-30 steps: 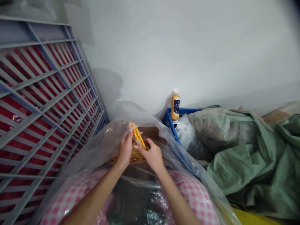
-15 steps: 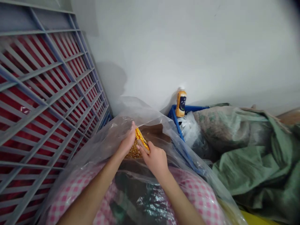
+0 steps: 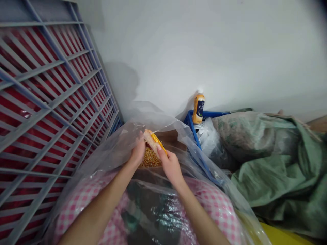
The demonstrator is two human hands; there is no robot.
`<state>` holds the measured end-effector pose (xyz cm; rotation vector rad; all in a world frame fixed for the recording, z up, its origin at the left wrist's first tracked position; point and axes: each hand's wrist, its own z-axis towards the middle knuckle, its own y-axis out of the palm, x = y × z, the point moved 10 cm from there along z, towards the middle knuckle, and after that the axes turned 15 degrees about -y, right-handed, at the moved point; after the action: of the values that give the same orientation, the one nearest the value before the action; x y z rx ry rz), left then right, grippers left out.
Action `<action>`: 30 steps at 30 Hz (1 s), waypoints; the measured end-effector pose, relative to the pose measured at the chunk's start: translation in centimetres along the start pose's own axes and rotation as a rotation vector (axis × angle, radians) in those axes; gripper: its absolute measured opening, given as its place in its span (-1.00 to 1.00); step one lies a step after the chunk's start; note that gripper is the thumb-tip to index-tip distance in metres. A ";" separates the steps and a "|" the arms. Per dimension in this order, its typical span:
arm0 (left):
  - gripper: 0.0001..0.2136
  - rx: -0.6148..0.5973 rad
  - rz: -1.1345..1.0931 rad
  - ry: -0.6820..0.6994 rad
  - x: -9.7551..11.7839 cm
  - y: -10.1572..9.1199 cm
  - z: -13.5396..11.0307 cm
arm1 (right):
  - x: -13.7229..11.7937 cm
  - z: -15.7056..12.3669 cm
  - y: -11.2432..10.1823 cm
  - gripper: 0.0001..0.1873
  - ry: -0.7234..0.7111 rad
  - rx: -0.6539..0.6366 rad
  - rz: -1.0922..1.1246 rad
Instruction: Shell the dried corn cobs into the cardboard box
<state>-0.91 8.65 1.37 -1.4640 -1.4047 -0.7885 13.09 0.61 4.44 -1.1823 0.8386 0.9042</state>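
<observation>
Corn cob (image 3: 153, 141): slants between two bare hands, over a heap of loose kernels (image 3: 151, 158), one long side pale and bared, the other lined with yellow grain.

Right hand (image 3: 170, 166): pinches the near end, thumb laid along the cob, the other fingers mostly hidden behind it from my distant seat.

Left hand (image 3: 138, 149): at the far end, its fingers seeming to touch the pale side; I cannot tell whether they grip the cob or merely rest against it.

Handling: light and stiff, I judge, unlikely to bend; the bared side should feel rough and give good purchase, while the grain side looks smoother and might slide under a fingertip. Single kernels could come loose under firm pressure; the core should take it.

Where to hold: I would pinch the near end, thumb on the bared face, and steady the far tip with the other hand.

Plastic sheet (image 3: 107, 161): clear and creased, spread around the kernels and over pink checked cloth (image 3: 83, 200) below the forearms.

Blue crate (image 3: 193, 131): to the right of the hands, well apart from the cob, with a yellow bottle (image 3: 198, 108) upright at its corner near the white wall (image 3: 204, 44).
</observation>
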 end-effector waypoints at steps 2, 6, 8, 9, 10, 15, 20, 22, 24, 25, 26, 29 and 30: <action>-0.58 -0.006 0.019 0.006 0.3 0.2 -0.1 | 0.3 0.4 -1.0 -0.46 0.009 0.015 -0.035; -0.74 -0.002 0.039 -0.048 1.0 0.1 -0.7 | -0.2 0.9 -3.1 -0.47 -0.019 0.007 -0.316; -0.69 -0.093 -0.042 -0.221 0.0 0.8 -1.1 | -1.0 0.8 -3.4 -0.49 -0.055 -0.001 -0.531; -0.64 -0.158 -0.095 -0.312 -0.5 1.5 -1.5 | -1.5 0.6 -3.2 -0.51 -0.085 -0.009 -0.639; -0.59 -0.211 -0.146 -0.384 -1.0 2.0 -1.9 | -2.1 0.4 -2.7 -0.53 -0.123 -0.023 -0.729; -0.51 -0.111 -0.231 -0.401 -2.0 1.6 -1.5 | -3.2 -0.9 0.9 -0.55 -0.240 -0.093 -0.829; -0.50 0.000 -0.084 -0.113 -0.8 0.5 -0.1 | -2.0 -1.2 0.9 -0.50 -0.156 -0.089 -0.751; -0.50 0.058 -0.031 -0.046 -0.2 -0.1 -0.3 | -1.7 -1.1 0.7 -0.49 -0.143 -0.099 -0.703; -0.52 0.090 0.027 0.007 0.5 -0.4 -0.7 | -1.5 -0.8 0.4 -0.47 -0.125 -0.110 -0.639; -0.55 0.098 0.046 0.047 1.0 -0.5 -1.0 | -1.4 -0.6 0.1 -0.46 -0.112 -0.116 -0.606; -0.59 0.095 0.050 0.087 1.6 -0.4 -1.4 | -1.3 -0.4 -0.3 -0.44 -0.097 -0.118 -0.585; -0.68 -0.025 -0.051 0.035 1.8 0.4 -1.6 | -1.1 0.2 -1.9 -0.44 -0.055 -0.101 -0.647; -0.67 -0.098 -0.109 -0.067 1.1 1.0 -1.4 | -1.1 0.3 -2.4 -0.46 -0.050 -0.097 -0.706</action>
<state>0.42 7.82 2.67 -1.5106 -1.5254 -0.8952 14.82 0.43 6.40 -1.4014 0.2892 0.3893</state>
